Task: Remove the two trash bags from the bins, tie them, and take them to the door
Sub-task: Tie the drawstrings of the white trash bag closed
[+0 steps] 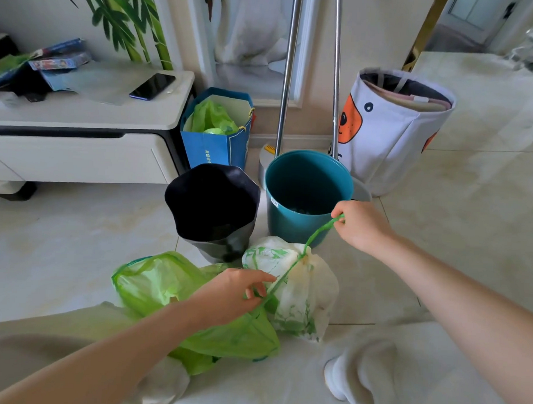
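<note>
The green bag lies on the floor at 6 o'clock, mouth open toward 9, with the white bag touching it on the 3 o'clock side. A green cord runs taut over the white bag between your hands. Your left hand reaches in from 7 o'clock, forearm stretched across the green bag, thumb and fingers pinching the cord's lower end. Your right hand comes in from 4 o'clock, arm extended, fingers curled round the cord's upper end, just in front of the teal bin. The black bin stands beside it at 11 o'clock. Beyond them at 12 stand a blue paper bag and a white hamper.
</note>
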A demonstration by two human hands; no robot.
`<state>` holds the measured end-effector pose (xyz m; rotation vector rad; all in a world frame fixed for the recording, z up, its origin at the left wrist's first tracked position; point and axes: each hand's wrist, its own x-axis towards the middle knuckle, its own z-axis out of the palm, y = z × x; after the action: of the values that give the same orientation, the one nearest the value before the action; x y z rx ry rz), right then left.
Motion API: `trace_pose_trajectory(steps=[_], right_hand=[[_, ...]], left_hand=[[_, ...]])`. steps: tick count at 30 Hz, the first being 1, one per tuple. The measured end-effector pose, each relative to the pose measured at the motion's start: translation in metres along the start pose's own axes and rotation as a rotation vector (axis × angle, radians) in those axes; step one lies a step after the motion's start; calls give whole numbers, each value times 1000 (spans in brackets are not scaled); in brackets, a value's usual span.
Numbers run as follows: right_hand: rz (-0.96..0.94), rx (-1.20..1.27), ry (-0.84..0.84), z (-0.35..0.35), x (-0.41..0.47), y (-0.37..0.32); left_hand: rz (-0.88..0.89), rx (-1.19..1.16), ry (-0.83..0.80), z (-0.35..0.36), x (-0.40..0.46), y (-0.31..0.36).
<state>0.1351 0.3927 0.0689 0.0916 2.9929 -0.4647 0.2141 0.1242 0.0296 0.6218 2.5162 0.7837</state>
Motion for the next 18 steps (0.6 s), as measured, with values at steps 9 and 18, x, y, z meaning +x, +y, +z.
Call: trace_pose_trajectory(steps=[9, 18], right_hand=[[-207, -295, 41, 9, 1, -46], [-490, -259, -62, 31, -14, -71]], left_hand=[[-178, 151, 64, -30, -25, -36], [-397, 444, 245, -72, -50, -94]])
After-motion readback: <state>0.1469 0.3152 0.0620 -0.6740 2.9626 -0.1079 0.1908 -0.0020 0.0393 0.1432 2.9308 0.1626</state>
